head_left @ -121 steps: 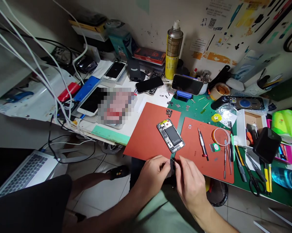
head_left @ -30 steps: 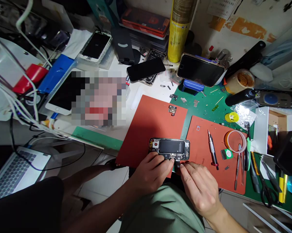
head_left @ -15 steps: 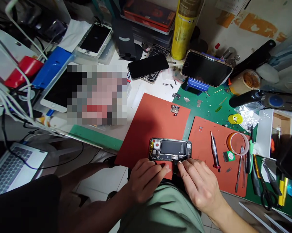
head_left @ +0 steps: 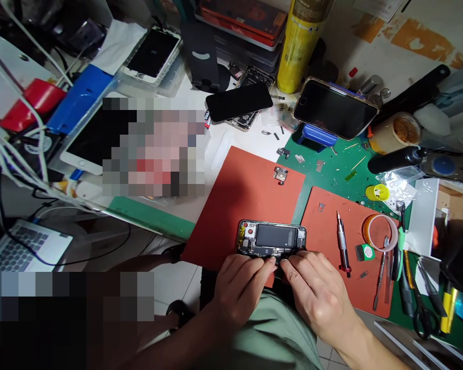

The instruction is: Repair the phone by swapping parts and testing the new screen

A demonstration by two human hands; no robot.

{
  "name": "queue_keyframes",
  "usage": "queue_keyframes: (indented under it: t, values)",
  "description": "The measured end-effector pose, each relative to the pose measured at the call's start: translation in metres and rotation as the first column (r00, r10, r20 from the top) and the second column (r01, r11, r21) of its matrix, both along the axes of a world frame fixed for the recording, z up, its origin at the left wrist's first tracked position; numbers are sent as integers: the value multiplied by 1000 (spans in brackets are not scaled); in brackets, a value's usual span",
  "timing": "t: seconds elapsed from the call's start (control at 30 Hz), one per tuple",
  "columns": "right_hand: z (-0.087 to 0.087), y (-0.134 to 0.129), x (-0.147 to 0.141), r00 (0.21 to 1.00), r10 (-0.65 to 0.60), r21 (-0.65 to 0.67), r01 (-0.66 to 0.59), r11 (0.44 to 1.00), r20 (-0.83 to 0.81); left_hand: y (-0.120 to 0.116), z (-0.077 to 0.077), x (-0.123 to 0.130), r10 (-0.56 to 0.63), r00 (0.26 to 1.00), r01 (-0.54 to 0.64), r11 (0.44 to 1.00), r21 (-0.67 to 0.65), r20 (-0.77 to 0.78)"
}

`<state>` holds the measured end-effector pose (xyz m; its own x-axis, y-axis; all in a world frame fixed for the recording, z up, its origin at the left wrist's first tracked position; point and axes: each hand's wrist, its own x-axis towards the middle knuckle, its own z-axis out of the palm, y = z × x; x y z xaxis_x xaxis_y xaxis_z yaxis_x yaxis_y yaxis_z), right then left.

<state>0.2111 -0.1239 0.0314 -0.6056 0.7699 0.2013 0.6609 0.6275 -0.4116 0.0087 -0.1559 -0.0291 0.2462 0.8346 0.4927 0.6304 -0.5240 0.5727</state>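
An opened smartphone (head_left: 272,240) lies near the front edge of the red mat, its black battery and inner boards exposed. At its near edge, my left hand (head_left: 242,281) has curled fingers, with the index fingertip pressing by the connectors at mid-edge. Just to the right, my right hand (head_left: 319,288) is closed at the phone's lower right side, thumb and index finger against the near edge. The two hands' fingertips are close together. Whatever lies beneath the fingertips is hidden.
Right of the phone lie a screwdriver (head_left: 343,244), a roll of tape (head_left: 380,232), a metal pry tool (head_left: 381,272) and scissors (head_left: 424,316). A small metal part (head_left: 280,175) rests on the left red mat (head_left: 250,190). Behind stands a phone on a blue holder (head_left: 335,109). Blurred patches cover the left.
My left fingertips have shifted right and up onto the phone's near edge, closer to my right hand. My right hand stays nearly in place. The view has shifted slightly.
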Motion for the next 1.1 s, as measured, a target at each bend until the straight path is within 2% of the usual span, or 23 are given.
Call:
queue_keyframes:
  t: [0.13, 0.23, 0.37, 0.5, 0.57, 0.63, 0.77, 0.93, 1.1]
  values:
    - [3, 2, 1, 1000, -3, -96, 1, 995, -24, 8, 7, 4, 16, 1000, -16, 999, 38, 13]
    - [8, 9, 4, 999, -17, -229, 9, 973, -33, 10, 6, 5, 8, 1000, -8, 999, 43, 8]
    - [20, 32, 3, 992, -113, -436, 74, 897, -64, 10, 4, 4, -5, 1000, 4, 999, 39, 28]
    - [33, 59, -2, 987, -162, -591, 130, 796, -1, 10, 4, 3, 4, 1000, -4, 999, 42, 14]
    - [36, 67, -3, 981, -192, -602, 164, 781, 18, 10, 4, 3, 9, 1000, -9, 999, 32, -10]
    - [35, 72, -4, 981, -188, -563, 181, 806, 45, 9, 2, 2, 8, 1000, -7, 999, 31, -29]
    - [24, 78, -4, 989, -59, -483, 120, 867, 139, 10, 1, 2, 4, 998, -1, 999, 47, -62]
    - [15, 86, -11, 973, 22, -497, 99, 862, 231, 12, 1, 1, 3, 997, 5, 993, 118, -71]
    - [17, 93, -22, 941, 38, -521, 153, 839, 338, 9, -5, -1, -17, 994, 36, 985, 168, -111]
